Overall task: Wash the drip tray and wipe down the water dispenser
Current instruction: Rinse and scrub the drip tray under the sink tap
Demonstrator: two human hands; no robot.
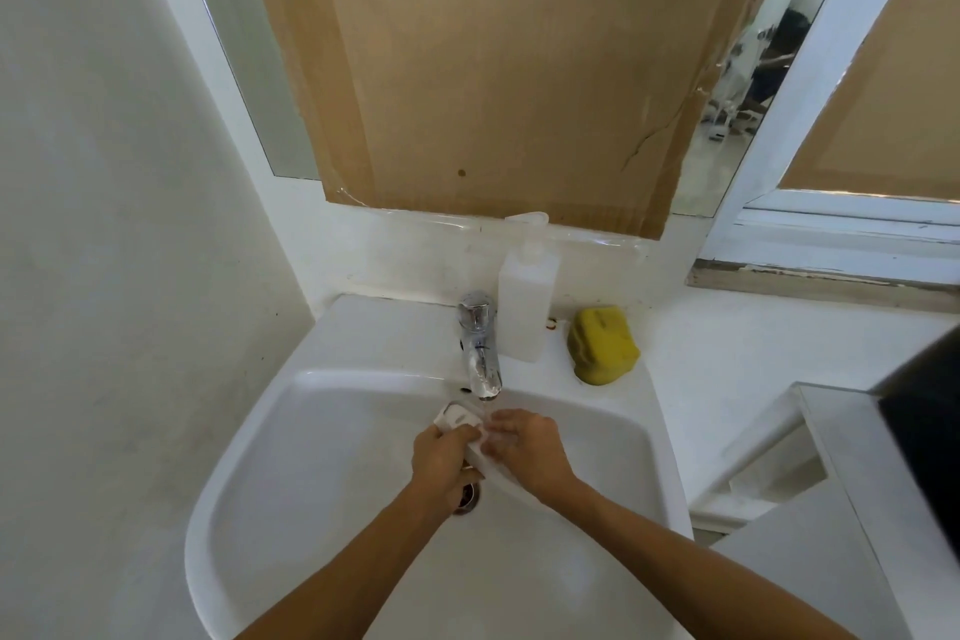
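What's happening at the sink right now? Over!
Left hand grips the white drip tray; right hand rubs it. Tray under the tap, over the basin. Nothing in the way.

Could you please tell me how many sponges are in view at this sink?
1: the yellow sponge lies on the sink ledge, right of the soap bottle. None other shows.

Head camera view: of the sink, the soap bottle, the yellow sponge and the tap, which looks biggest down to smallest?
Largest to smallest as they appear:
1. Sink
2. Soap bottle
3. Yellow sponge and tap: too alike to rank; the sponge is wider, the tap taller.
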